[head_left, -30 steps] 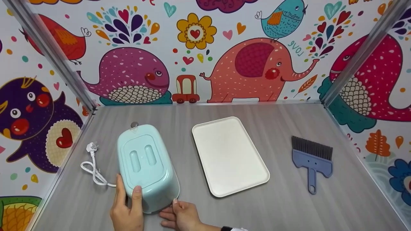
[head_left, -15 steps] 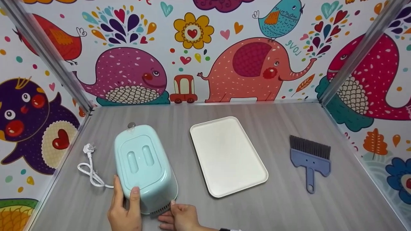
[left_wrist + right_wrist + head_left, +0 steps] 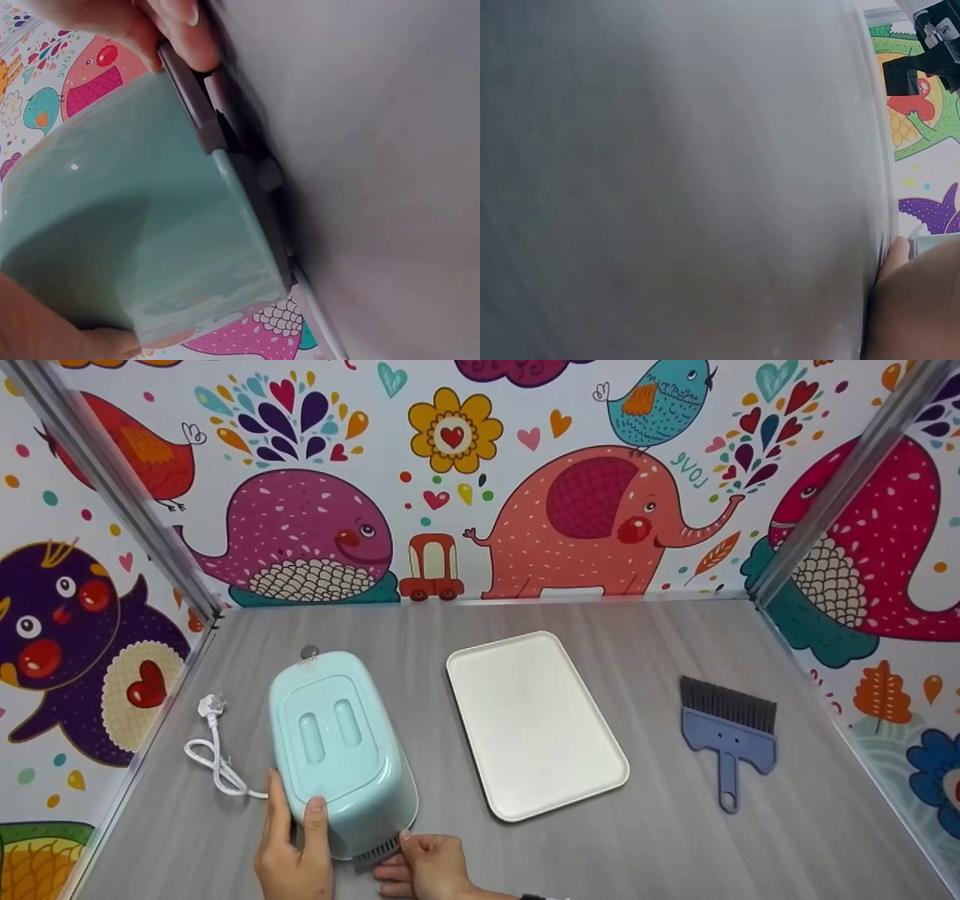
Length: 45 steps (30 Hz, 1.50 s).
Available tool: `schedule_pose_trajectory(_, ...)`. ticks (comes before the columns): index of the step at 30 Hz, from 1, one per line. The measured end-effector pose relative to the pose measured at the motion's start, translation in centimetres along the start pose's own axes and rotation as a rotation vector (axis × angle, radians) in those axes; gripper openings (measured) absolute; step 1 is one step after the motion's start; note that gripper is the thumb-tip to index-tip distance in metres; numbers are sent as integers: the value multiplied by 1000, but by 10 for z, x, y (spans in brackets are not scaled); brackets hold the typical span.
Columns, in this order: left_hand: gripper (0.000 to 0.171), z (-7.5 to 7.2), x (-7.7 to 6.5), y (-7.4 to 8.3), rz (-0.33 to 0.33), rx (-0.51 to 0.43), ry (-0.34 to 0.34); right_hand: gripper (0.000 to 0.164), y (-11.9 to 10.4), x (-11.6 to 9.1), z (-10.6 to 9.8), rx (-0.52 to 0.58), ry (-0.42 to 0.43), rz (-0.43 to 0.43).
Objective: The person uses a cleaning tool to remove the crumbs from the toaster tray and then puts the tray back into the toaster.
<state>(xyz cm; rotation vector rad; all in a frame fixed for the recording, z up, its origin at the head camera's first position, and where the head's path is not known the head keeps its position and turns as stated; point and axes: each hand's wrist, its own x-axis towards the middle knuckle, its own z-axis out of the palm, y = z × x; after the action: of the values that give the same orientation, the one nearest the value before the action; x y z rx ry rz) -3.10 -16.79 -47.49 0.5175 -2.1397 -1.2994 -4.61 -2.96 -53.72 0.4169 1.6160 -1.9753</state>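
A mint-green toaster (image 3: 337, 727) with a closed lid stands left of centre in the head view. My left hand (image 3: 294, 847) holds its near left corner, thumb on the near end and fingers along the left side. At the near end, a dark slotted crumb tray (image 3: 379, 851) sticks out a little from under the body. My right hand (image 3: 427, 866) pinches that crumb tray by its edge. In the left wrist view the dark crumb tray (image 3: 191, 97) shows beside the toaster's base, with right-hand fingers (image 3: 191, 37) on its end. The right wrist view shows mostly tabletop.
A cream rectangular tray (image 3: 536, 727) lies right of the toaster. Farther right is a blue brush (image 3: 727, 742) with dark bristles. The toaster's white cord and plug (image 3: 217, 750) lie at left. Patterned walls (image 3: 450, 495) enclose the grey table (image 3: 637, 847).
The crumb tray has come partly out from under the toaster's near end, pulled by my right hand. My left hand stays on the toaster. The head view shifts slightly.
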Motion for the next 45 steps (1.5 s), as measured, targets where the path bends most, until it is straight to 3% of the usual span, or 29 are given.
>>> schedule_pose_trajectory(10,61,2,0,-1,23,13,33,35,-3,2,-3,-28,-23,-4)
schedule_pose_trajectory(21,61,1,1,0,9,22,32,26,-5,5,-7,32,-59,14)
schedule_pose_trajectory(25,61,0,2,1,13,17,21,22,-4,7,-5,23,-51,-18)
schedule_pose_trajectory(34,63,1,-2,2,-59,58,-2,24,0,5,-5,-26,-55,-40)
schedule_pose_trajectory(45,61,1,1,1,-64,65,10,25,-6,5,-5,-63,-84,-24)
